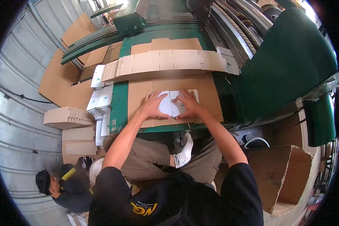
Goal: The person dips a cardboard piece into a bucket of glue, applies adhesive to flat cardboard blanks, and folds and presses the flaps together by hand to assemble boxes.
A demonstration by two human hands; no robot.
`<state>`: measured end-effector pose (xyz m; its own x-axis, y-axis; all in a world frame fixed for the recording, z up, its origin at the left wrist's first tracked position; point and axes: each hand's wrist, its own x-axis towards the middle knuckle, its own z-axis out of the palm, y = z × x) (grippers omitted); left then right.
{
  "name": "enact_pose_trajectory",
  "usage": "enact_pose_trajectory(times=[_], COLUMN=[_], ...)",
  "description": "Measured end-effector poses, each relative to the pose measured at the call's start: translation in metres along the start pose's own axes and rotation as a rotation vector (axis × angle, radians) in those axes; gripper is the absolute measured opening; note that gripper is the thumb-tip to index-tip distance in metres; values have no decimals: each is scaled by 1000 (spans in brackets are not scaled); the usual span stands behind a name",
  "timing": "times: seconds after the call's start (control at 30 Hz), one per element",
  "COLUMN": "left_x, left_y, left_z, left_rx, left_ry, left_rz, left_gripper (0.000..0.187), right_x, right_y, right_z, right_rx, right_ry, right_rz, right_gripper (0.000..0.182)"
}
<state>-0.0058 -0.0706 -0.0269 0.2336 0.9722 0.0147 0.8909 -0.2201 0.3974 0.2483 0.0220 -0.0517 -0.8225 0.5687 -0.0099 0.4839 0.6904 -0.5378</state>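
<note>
Two flat white card pieces [165, 106] lie side by side on a brown cardboard sheet [139, 87], with a narrow seam between them. My left hand [152, 106] curves round the left piece, thumb at its near edge and fingers along its far side. On the other piece, my right hand [190, 105] bends its thumb and fingers in the same way, pressing it toward the left one. A little green print shows near my right fingers. Beyond both hands, a long row of overlapping brown card blanks [164, 61] runs across the cardboard.
Green machine parts [286, 75] rise on the right, with metal rollers behind. Left of the green table [119, 107] stand stacks of white printed cards [100, 98] and brown blanks [68, 116]. An open cardboard box [265, 169] sits at lower right. A gloved co-worker [73, 188] is at lower left.
</note>
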Motion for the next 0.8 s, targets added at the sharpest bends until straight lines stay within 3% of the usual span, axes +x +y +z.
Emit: enact_pose_trajectory(times=[0.8], left_x=[-7], left_y=[1], left_z=[1], left_rx=[-2], left_ry=[-72], left_rz=[-46], left_gripper=[120], right_x=[0], right_y=[-3], right_z=[3], right_rx=[-9], right_ry=[59], right_rz=[20], right_gripper=[95])
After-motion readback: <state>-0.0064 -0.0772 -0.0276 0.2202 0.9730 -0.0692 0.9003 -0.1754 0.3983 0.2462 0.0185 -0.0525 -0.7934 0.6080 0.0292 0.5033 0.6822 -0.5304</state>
